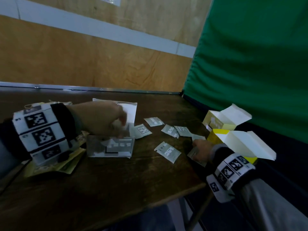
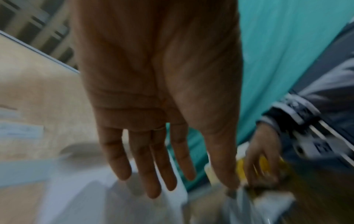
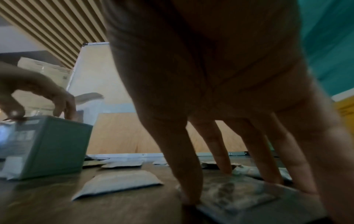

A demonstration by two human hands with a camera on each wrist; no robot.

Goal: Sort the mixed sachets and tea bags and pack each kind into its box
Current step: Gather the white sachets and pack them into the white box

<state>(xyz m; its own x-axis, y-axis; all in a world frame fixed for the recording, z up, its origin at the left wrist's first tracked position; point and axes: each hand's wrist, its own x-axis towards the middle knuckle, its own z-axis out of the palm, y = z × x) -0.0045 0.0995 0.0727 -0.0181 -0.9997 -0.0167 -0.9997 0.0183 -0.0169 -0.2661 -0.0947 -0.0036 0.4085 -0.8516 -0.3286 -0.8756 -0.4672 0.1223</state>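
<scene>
In the head view, a grey box [image 1: 110, 146] is seen standing open near the middle of the table [image 1: 103, 189], with its lid flap up toward the far edge. Its long side is set roughly along the table's near edge. The left hand [image 1: 103, 120] is held right over the open top, fingers pointing down into it; whether anything is pinched cannot be told. Five grey sachets are counted lying flat and loose between the two hands: one [image 1: 143, 130] just beside the box, one [image 1: 154, 121] toward the far edge, two [image 1: 170, 130] [image 1: 183, 130] touching each other, and one [image 1: 167, 152] nearer the near edge. Another sachet [image 1: 194, 153] is pressed under the right hand [image 1: 202, 150] by the table's right edge. Two open boxes are seen there, a pale yellow box [image 1: 215, 122] and a bright yellow box [image 1: 215, 135], lids open to the right. Yellow packets [image 1: 66, 165] are seen under the left wrist, too blurred to count.

In the left wrist view, the left hand [image 2: 157, 106] is shown with its fingers [image 2: 153, 166] straight and loose, and nothing is seen held in them. The picture is blurred.

In the right wrist view, the right hand [image 3: 220, 91] is shown with spread fingertips [image 3: 191, 195] set down on a flat sachet [image 3: 229, 195]. Another sachet [image 3: 118, 181] lies just to its left.
</scene>
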